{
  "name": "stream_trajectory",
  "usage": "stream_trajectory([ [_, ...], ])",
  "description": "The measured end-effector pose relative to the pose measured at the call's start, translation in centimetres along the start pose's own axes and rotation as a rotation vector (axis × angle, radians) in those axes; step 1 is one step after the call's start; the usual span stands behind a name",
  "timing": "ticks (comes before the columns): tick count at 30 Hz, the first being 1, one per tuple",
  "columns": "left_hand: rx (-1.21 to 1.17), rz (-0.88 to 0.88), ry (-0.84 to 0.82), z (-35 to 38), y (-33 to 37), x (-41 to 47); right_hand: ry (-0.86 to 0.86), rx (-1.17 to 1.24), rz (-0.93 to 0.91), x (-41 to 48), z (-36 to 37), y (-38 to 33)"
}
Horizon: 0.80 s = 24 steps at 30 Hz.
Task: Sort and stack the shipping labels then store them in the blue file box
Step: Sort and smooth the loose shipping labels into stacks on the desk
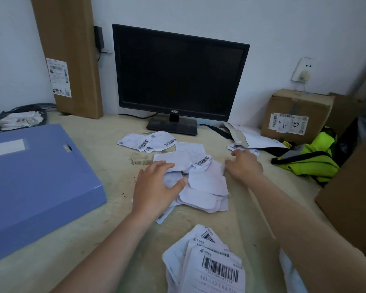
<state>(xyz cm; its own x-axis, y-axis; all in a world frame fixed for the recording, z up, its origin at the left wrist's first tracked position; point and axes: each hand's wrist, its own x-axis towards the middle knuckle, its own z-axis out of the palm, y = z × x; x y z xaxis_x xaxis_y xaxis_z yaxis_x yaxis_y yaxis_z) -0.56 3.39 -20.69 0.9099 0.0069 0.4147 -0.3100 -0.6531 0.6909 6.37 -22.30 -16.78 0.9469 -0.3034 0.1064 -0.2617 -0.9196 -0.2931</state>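
A loose heap of white shipping labels (207, 185) lies in the middle of the desk. My left hand (156, 187) rests on its left side, thumb and fingers pinching a few labels. At the heap's right edge my right hand (244, 166) lies palm down, fingers spread. A second, fanned stack of labels (211, 265) with barcodes facing up sits near the front edge. Two more labels (148, 141) lie in front of the monitor. The blue file box (40, 182) lies closed on the left of the desk.
A dark monitor (178, 75) stands at the back. A cardboard box (296, 115) and a torn mailer (251, 136) sit at the back right, beside a neon-green vest (313, 161). A tall carton (72, 56) leans at the back left, near a black bag of papers (19, 120).
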Motion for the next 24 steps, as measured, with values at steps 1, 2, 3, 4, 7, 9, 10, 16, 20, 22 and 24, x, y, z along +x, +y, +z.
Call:
stream_trajectory([
  [1, 0.007, 0.0, 0.003, 0.0, 0.0, 0.0, -0.036, -0.016, 0.014, 0.6, 0.4, 0.2],
  [2, 0.015, 0.0, 0.0, -0.1, 0.0, 0.1, -0.056, -0.034, 0.025, 1.2, 0.7, 0.5],
  [3, 0.021, 0.002, -0.005, -0.1, 0.0, 0.1, -0.069, -0.056, 0.039, 1.5, 0.8, 0.7],
  [4, 0.028, 0.002, -0.013, -0.1, 0.0, 0.1, -0.086, -0.074, 0.052, 2.0, 1.1, 0.9],
  [7, 0.044, 0.003, -0.047, -0.2, 0.1, 0.2, -0.159, -0.082, 0.109, 2.8, 1.5, 1.2],
  [9, 0.044, 0.006, -0.059, -0.2, 0.2, 0.3, -0.141, -0.087, 0.109, 2.8, 1.6, 1.1],
  [10, 0.045, 0.006, -0.063, -0.2, 0.2, 0.3, -0.078, -0.098, 0.081, 2.5, 1.6, 0.9],
  [16, 0.038, 0.008, -0.083, -0.3, 0.5, 0.0, 0.432, 0.09, -0.114, -0.3, 0.5, -0.9],
  [20, 0.057, 0.048, -0.147, -0.1, 0.3, -0.1, 0.055, -0.013, -0.025, -0.1, 1.0, 0.3],
  [22, 0.076, 0.069, -0.19, 0.3, -0.2, 0.0, -0.104, -0.104, 0.022, -0.3, 1.7, 1.0],
  [24, 0.108, 0.084, -0.242, 0.7, -0.5, 0.1, -0.042, -0.096, 0.003, -1.1, 1.7, 1.1],
])
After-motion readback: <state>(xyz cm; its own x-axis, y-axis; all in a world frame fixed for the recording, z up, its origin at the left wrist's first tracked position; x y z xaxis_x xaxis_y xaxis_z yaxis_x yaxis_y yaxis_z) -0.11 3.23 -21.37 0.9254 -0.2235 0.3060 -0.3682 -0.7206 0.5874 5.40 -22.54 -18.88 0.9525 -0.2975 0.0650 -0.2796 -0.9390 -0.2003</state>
